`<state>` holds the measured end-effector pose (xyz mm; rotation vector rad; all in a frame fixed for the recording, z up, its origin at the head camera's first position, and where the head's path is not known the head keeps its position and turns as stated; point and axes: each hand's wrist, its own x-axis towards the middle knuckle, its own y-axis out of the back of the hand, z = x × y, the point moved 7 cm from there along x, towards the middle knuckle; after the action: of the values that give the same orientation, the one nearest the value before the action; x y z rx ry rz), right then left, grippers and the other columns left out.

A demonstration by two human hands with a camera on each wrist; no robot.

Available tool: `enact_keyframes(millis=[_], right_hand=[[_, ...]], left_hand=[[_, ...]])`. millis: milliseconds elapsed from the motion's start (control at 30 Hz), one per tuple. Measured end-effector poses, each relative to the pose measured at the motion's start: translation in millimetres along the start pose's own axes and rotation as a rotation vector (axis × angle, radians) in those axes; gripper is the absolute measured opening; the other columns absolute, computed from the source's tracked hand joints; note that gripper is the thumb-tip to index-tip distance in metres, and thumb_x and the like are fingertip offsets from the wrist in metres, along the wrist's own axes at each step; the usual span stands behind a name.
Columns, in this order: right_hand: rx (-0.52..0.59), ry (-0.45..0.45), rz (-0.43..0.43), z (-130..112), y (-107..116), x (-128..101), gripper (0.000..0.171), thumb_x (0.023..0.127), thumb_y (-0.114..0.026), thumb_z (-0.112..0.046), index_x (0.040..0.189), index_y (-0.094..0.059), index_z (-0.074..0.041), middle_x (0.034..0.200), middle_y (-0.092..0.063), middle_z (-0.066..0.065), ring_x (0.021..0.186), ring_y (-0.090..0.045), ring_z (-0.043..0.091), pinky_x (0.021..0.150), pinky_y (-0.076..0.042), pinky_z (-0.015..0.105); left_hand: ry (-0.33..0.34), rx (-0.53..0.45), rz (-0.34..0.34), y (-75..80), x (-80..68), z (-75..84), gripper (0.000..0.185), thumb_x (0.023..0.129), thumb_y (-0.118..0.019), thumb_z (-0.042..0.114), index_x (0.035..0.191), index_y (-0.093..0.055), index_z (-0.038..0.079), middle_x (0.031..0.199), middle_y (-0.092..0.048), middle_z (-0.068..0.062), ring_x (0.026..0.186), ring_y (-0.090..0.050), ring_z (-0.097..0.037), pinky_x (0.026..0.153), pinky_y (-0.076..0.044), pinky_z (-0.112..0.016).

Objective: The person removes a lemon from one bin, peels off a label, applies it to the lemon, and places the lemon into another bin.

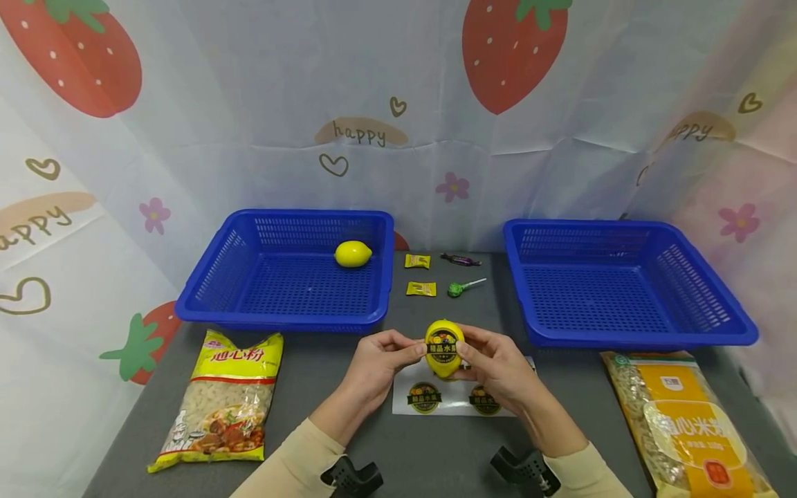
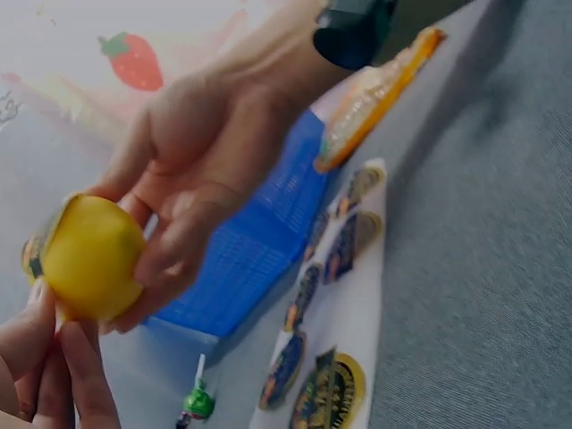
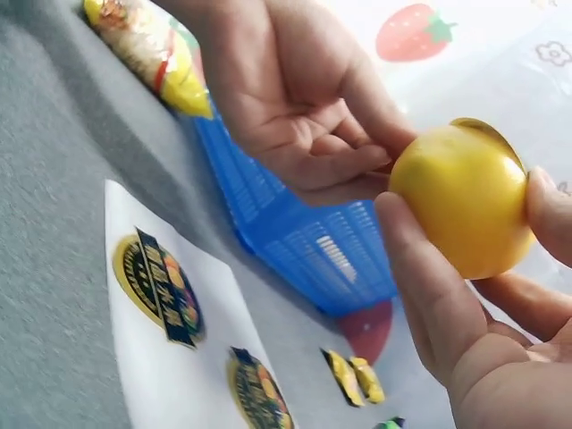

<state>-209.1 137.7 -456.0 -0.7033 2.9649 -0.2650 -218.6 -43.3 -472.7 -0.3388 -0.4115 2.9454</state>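
Note:
A yellow lemon (image 1: 445, 372) is held up over the grey table, a round black-and-gold fruit sticker (image 1: 443, 348) on the side facing me. My right hand (image 1: 503, 366) grips the lemon from the right, thumb at the sticker's right edge. From the other side, my left hand (image 1: 377, 365) pinches the sticker's left edge between thumb and forefinger. In the right wrist view, part of the sticker's rim stands off the lemon's skin. Below the hands lies a white sticker sheet (image 1: 453, 407) with more such stickers, partly covered by the right hand.
Behind, a left blue basket (image 1: 283, 319) holds another lemon (image 1: 353, 254); a right blue basket (image 1: 641, 335) stands opposite. Between them lie two yellow-wrapped candies (image 1: 421, 289), a purple-wrapped candy (image 1: 461, 260) and a green lollipop (image 1: 456, 289). Pasta bag (image 1: 224, 401) left, noodle bag (image 1: 691, 422) right.

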Motion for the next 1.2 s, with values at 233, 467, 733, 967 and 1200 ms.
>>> enact_keyframes(millis=[233,467,733,967,1200], right_hand=[[-0.083,-0.013,0.079,-5.2,2.0,1.2,0.054,0.104,-0.058,-0.02,0.15,-0.041,0.004,0.142,-0.055,0.024,0.115,-0.066,0.015,0.094,-0.056,0.034],[-0.291,-0.007,0.164,-5.5,2.2,1.4,0.051,0.104,-0.057,-0.03,0.147,-0.05,-0.003,0.139,-0.06,0.019,0.117,-0.065,0.019,0.097,-0.054,0.032],[-0.398,-0.041,0.231,-6.3,-1.6,1.6,0.057,0.096,-0.068,-0.04,0.141,-0.058,-0.007,0.13,-0.068,0.012,0.113,-0.068,0.023,0.089,-0.058,0.029],[-0.274,-0.075,0.272,-1.4,1.2,1.1,0.055,0.095,-0.072,-0.032,0.142,-0.058,-0.007,0.133,-0.066,0.016,0.116,-0.067,0.026,0.09,-0.058,0.031],[-0.248,-0.091,0.318,0.5,4.8,0.9,0.049,0.094,-0.072,-0.031,0.138,-0.063,-0.011,0.133,-0.066,0.015,0.113,-0.068,0.023,0.088,-0.059,0.033]], left_hand=[[-0.087,0.129,-0.052,-9.4,-1.9,5.5,0.033,0.095,-0.072,0.026,0.115,-0.067,-0.001,0.109,-0.074,-0.012,0.094,-0.072,-0.018,0.089,-0.059,-0.034],[-0.123,0.352,-0.075,-13.8,-8.7,5.3,0.051,0.094,-0.073,0.037,0.132,-0.065,0.003,0.124,-0.07,-0.014,0.114,-0.067,-0.023,0.094,-0.057,-0.033],[-0.135,0.381,-0.074,-15.6,-12.0,3.7,0.049,0.092,-0.076,0.036,0.127,-0.068,0.004,0.118,-0.072,-0.012,0.108,-0.071,-0.021,0.089,-0.058,-0.029],[-0.079,0.288,-0.08,-14.9,-11.2,1.7,0.047,0.093,-0.075,0.028,0.128,-0.066,-0.001,0.118,-0.071,-0.017,0.106,-0.069,-0.02,0.092,-0.057,-0.036],[-0.054,0.271,-0.114,-16.4,-10.8,0.5,0.049,0.096,-0.071,0.029,0.132,-0.063,-0.003,0.121,-0.07,-0.017,0.106,-0.07,-0.019,0.099,-0.054,-0.046]])
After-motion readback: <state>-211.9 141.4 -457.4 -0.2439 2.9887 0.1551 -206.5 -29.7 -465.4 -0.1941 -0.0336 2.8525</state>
